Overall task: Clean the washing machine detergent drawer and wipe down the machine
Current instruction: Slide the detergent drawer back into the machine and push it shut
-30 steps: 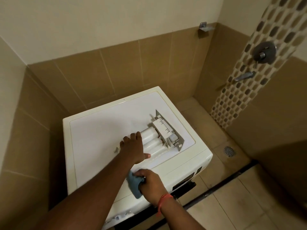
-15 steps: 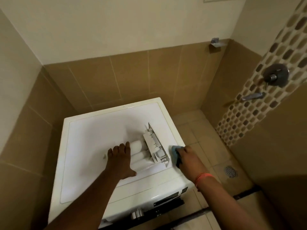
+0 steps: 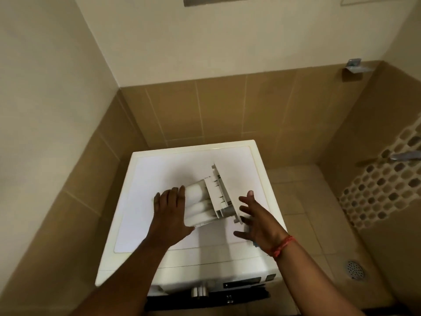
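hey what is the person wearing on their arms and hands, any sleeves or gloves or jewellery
Both forearms are bare, with no sleeves in view and no gloves. The left hand shows no rings or bands. The right hand has a thin red-orange thread band wound round its wrist. No watch is visible.

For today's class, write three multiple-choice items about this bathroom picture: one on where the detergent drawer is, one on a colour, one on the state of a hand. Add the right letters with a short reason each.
1. Where is the detergent drawer?
A. On top of the washing machine
B. On the floor
C. Slotted into the machine's front

2. What colour is the wrist band on the right arm?
A. Green
B. Red-orange
C. Black

3. How is the right hand?
A. Clenched in a fist
B. Fingers spread open beside the drawer
C. Flat against the wall

Answers: 1 A, the drawer lies on the white lid, with the left hand against it; 2 B, a red-orange strand circles the wrist; 3 B, its fingers are splayed and grip nothing.
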`<action>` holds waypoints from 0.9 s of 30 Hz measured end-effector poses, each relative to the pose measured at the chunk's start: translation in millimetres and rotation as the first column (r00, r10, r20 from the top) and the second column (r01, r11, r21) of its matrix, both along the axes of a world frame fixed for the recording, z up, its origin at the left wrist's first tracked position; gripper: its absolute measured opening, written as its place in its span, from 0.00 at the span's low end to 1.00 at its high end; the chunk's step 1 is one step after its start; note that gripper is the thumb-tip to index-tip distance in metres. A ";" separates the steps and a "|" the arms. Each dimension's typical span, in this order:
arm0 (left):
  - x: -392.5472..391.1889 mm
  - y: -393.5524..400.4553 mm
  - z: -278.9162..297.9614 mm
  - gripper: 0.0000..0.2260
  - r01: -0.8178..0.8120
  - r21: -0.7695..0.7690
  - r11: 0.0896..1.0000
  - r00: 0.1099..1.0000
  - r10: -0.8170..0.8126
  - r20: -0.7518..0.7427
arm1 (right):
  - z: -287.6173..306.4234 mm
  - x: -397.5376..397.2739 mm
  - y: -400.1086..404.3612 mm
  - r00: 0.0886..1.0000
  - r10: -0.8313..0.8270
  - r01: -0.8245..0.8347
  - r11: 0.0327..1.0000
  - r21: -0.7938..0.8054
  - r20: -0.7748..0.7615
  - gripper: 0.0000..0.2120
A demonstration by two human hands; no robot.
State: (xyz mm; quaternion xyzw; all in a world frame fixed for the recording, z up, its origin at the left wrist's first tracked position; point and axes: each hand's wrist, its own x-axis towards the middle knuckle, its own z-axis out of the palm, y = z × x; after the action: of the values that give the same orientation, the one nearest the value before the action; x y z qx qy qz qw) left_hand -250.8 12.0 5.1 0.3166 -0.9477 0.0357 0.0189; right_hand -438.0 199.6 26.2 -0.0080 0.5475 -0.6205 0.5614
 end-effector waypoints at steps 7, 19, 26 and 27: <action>22.0 -17.6 31.0 0.53 0.014 -0.175 0.984 0.994 -0.032 -0.100 | 36.4 33.8 -43.1 0.899 -0.270 0.258 0.963 0.083 0.344 0.22; 131.9 -39.9 50.3 0.48 -0.039 0.097 0.995 0.967 0.062 -0.245 | 70.6 162.2 -85.8 0.933 -0.322 0.336 0.939 -0.071 0.159 0.17; 202.9 -48.5 76.7 0.15 0.095 0.785 0.612 0.734 0.489 -0.471 | 95.2 234.4 -99.2 0.900 -0.399 0.377 0.914 -0.146 -0.173 0.27; 207.8 -46.4 83.4 0.10 0.145 0.859 0.492 0.640 0.615 -0.461 | 99.8 243.0 -99.7 0.881 -0.392 0.363 0.919 -0.153 -0.265 0.21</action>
State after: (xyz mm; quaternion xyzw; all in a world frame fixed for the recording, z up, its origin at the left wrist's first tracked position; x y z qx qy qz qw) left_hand -43.0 -34.4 88.6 0.4113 -0.6886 -0.5503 0.2321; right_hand -195.0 99.9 126.1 -0.0200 0.5837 -0.7362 0.3419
